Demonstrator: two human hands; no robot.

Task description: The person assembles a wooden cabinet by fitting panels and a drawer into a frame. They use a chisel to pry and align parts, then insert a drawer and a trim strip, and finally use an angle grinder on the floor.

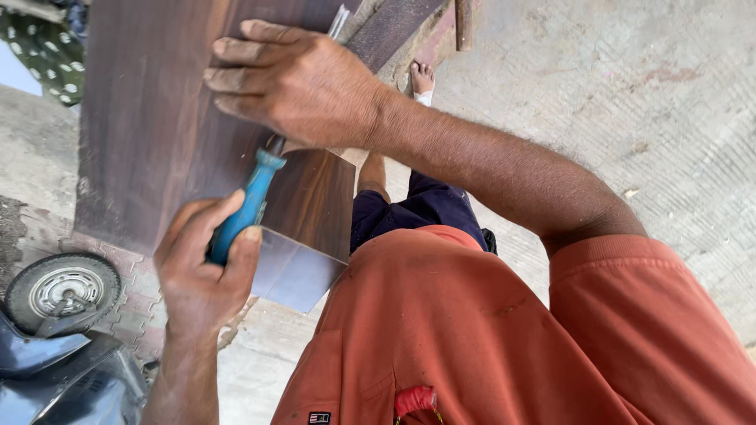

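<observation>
On the board: our right hand (295, 83) presses flat, fingers spread, pinning the dark wood panel (157, 126).
Below it: our left hand (201, 271) clenches the blue-handled tool (244, 212), its blade running under the right palm.
Tip: we keep pressure steady, blade along the edge.

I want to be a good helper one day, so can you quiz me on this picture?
1. True or false: the left hand grips a blue-handled tool.
2. What does the right hand press on? A) a dark wooden board B) a red bucket C) a glass plate
3. Fill in: the person's shirt is ____.
Key: 1 true; 2 A; 3 orange.
</observation>
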